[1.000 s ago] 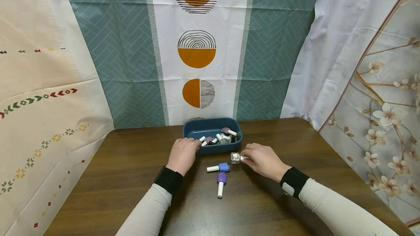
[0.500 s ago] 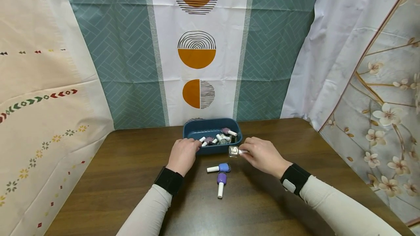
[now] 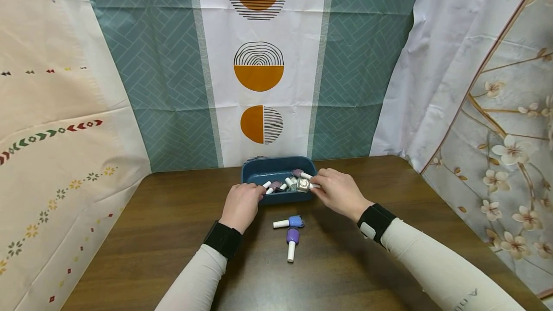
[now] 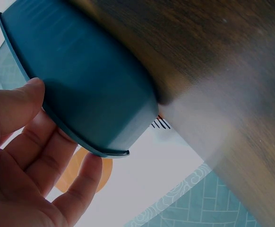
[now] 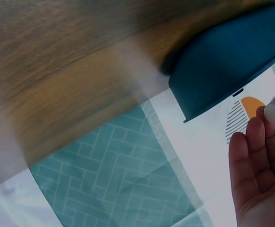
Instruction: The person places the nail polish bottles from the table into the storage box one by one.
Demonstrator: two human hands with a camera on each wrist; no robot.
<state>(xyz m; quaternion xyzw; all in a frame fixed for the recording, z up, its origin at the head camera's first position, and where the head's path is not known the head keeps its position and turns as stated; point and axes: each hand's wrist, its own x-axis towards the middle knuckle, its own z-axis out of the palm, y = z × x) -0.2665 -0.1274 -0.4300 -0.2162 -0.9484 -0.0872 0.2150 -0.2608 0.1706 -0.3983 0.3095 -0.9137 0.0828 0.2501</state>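
My left hand [image 3: 243, 205] grips the near left rim of a dark blue bin [image 3: 282, 199]. In the left wrist view the thumb [image 4: 21, 106] presses the bin's outer wall and the other fingers go over its rim. My right hand [image 3: 340, 193] pinches the white cap of a glittery silver nail polish bottle [image 3: 303, 185], held sideways over the bin's near right part. In the right wrist view only the cap's white end [image 5: 271, 113] shows between the fingers. Several nail polish bottles with white caps lie jumbled in the bin, including a mauve bottle [image 3: 297, 173].
On the brown wooden table [image 3: 173, 244], a blue nail polish bottle [image 3: 295, 221] lies in front of the bin. A purple nail polish bottle [image 3: 292, 235] lies just nearer, almost touching it. Patterned curtains [image 3: 174, 85] hang behind the table and along both sides.
My right hand has lifted the silver nail polish bottle from near the table, moving it up and away from me to over the bin. The left hand has stayed on the rim.
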